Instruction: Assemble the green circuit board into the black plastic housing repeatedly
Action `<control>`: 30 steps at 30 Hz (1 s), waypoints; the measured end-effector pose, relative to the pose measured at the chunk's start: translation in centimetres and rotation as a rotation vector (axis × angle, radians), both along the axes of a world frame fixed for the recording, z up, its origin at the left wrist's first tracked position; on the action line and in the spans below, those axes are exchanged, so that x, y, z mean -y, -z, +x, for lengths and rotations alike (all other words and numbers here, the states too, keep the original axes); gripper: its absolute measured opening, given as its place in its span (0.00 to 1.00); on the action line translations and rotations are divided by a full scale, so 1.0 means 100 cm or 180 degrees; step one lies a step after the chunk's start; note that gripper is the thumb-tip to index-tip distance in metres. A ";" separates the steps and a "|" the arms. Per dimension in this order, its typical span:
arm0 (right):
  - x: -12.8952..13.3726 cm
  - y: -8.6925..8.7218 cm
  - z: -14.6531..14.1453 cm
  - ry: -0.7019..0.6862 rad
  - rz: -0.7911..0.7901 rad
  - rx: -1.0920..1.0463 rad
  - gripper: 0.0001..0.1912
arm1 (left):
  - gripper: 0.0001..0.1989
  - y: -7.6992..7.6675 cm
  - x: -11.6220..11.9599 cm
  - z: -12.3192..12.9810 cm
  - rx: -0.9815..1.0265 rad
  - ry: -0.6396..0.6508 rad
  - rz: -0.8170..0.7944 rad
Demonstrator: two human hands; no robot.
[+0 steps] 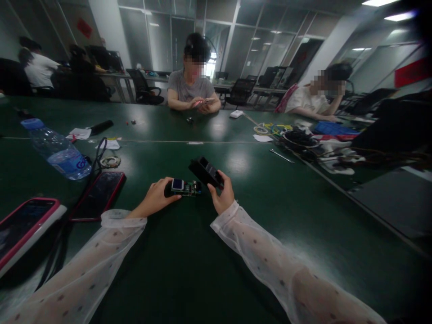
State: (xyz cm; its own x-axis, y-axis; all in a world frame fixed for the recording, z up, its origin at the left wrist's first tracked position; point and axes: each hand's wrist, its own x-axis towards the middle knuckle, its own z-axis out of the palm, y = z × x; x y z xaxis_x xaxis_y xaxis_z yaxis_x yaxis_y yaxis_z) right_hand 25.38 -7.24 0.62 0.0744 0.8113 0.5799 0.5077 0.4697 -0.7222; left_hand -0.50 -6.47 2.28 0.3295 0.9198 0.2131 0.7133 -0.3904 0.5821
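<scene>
Between the thumb and fingers of my left hand (158, 193) is a small green circuit board (191, 188) with a square display at its left end. My left hand is closed on the board's left end, low over the green table (189, 252). To the right, my right hand (223, 194) grips a black plastic casing (205, 171) by its near right end. The casing is tilted, its far left end raised, and what look like openings show on its upper face. A small gap separates the casing from the board. My fingers partly hide both things.
To the left are a water bottle (60, 150), a phone (98, 195) with a dark cord, and a pink-edged phone (29, 225). A wrench (282, 156) and tangled cables (300, 139) lie at the right. One person (192, 81) sits opposite, another (312, 96) far right.
</scene>
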 end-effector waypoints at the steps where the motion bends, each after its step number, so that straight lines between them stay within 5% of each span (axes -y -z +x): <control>1: 0.002 -0.002 -0.001 -0.0096 0.0032 0.0033 0.29 | 0.26 0.001 0.000 0.000 -0.0007 -0.0017 0.0015; 9: 0.009 -0.009 -0.009 -0.0727 0.0178 0.0513 0.30 | 0.27 0.006 -0.003 -0.001 0.0011 0.0053 0.0150; 30: 0.005 -0.004 -0.010 -0.0991 -0.0050 0.0857 0.34 | 0.40 0.006 -0.001 0.001 0.0104 -0.0083 0.0086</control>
State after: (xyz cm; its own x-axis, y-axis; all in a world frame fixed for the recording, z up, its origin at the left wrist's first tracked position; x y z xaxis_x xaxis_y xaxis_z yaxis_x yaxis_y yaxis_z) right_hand 24.35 -7.71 0.98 -0.3288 0.7800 0.5325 0.5150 0.6207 -0.5912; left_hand -0.42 -6.38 1.71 0.2980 0.9217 0.2483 0.7042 -0.3879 0.5947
